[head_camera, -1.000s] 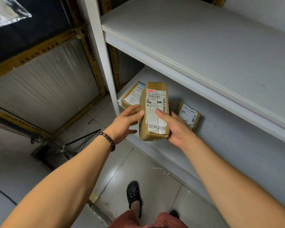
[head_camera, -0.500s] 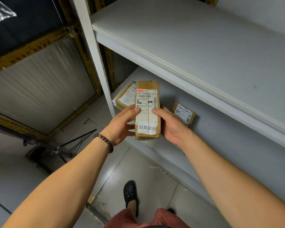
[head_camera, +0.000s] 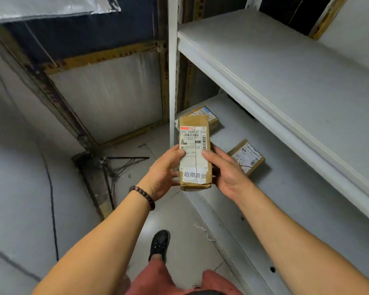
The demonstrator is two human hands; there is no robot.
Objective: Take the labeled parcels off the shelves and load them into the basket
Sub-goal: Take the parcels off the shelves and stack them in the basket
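A long brown cardboard parcel (head_camera: 194, 154) with a white barcode label and a white strip of printed characters is held upright in front of the lower shelf. My left hand (head_camera: 163, 172) grips its left side, thumb on the label. On the parcel's right side my right hand (head_camera: 227, 170) holds it, thumb on the label too. Two more labeled brown parcels lie on the lower shelf (head_camera: 307, 199): one (head_camera: 246, 156) just right of my right hand, another (head_camera: 207, 114) at the shelf's left end, partly hidden behind the held parcel. No basket is in view.
A white upright post (head_camera: 172, 81) stands at the shelf's left corner. The upper shelf (head_camera: 285, 77) juts out above, bare. A black tripod-like stand (head_camera: 115, 167) lies on the tiled floor to the left. My black shoe (head_camera: 160, 243) is on the floor below.
Both hands have drawn the parcel back from the shelf and a little left, still gripping it. The view has swung, showing more of the floor and wall on the left.
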